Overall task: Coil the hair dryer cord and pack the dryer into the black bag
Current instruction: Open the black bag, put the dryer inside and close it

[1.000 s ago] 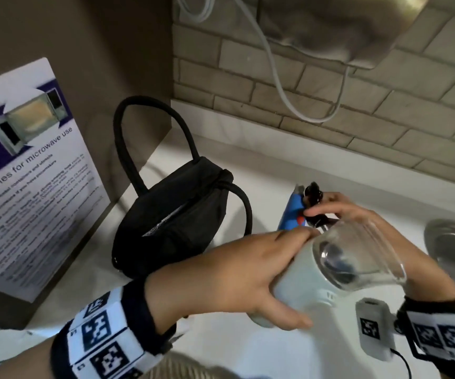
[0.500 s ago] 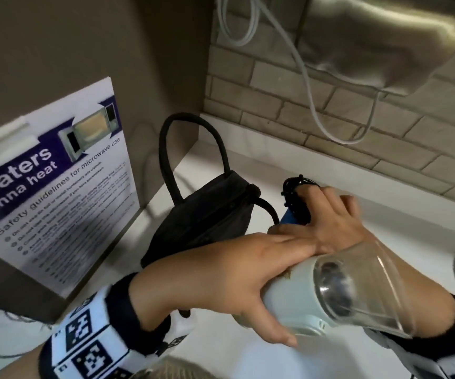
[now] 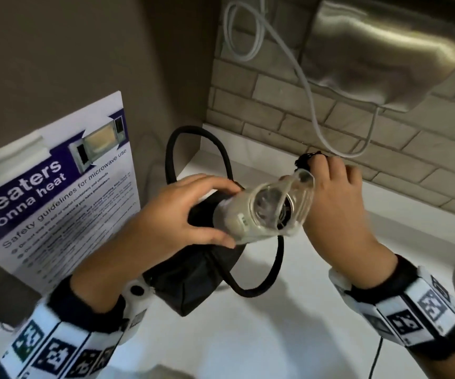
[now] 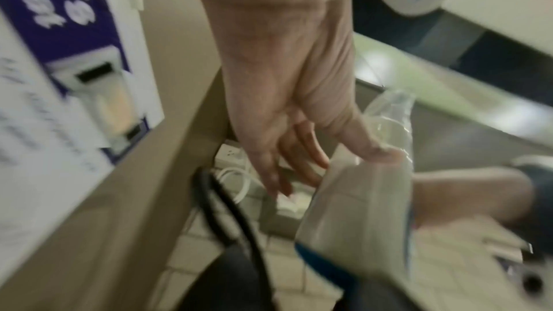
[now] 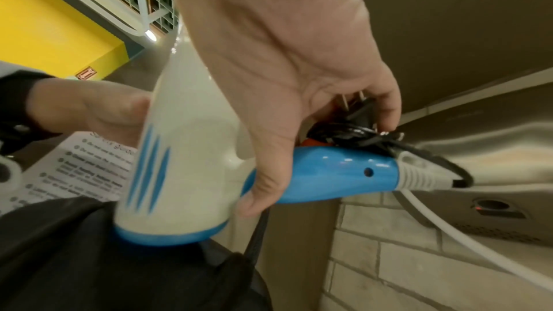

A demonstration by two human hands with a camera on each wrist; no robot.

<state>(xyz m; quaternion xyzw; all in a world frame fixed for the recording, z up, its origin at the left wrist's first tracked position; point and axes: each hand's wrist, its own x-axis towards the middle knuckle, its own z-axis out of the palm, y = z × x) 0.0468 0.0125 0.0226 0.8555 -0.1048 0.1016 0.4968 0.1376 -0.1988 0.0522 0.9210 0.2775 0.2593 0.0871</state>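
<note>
The white and blue hair dryer hangs over the black bag, its blue rear end touching the bag's top and its clear nozzle pointing up at me. My left hand grips the white barrel. My right hand wraps the blue handle and pins the coiled black cord and its plug against it.
The bag's two black strap handles stand up around the dryer. A microwave safety poster leans on the left. A steel hand dryer and white cable hang on the tiled wall behind. The white counter runs below.
Both hands carried the dryer left and forward from beside the bag to over it. They tilted it so the nozzle now points up and the rear end meets the bag.
</note>
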